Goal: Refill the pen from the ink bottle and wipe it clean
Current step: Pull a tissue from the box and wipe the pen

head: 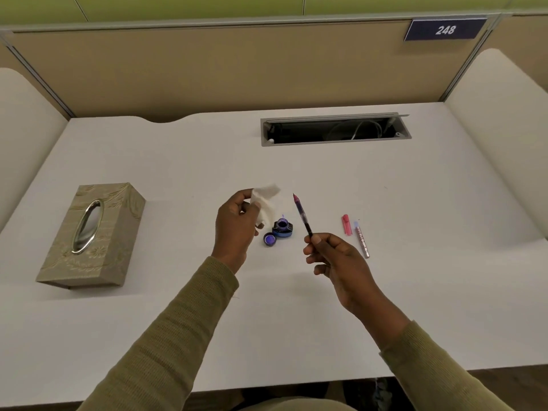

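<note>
At the frame's centre our left hand (235, 229) pinches a white tissue (265, 200) in its fingers, while our right hand (336, 262) pinches the pen (302, 215) by its lower end, nib up. Between them the open ink bottle (282, 227) (cap (269, 239) just beside it) sits on the tabletop (415, 203).

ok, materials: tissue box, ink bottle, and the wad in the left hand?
Tissue box: looks wrapped in woven or embossed beige fabric, matte, with a leaf pattern; the oval opening has a shiny, metal-looking rim. Ink bottle: dark glossy glass or clear plastic, cannot tell which; blue ink shows at its open mouth. Wad in the left hand: white tissue, soft, crumpled, matte.
</note>
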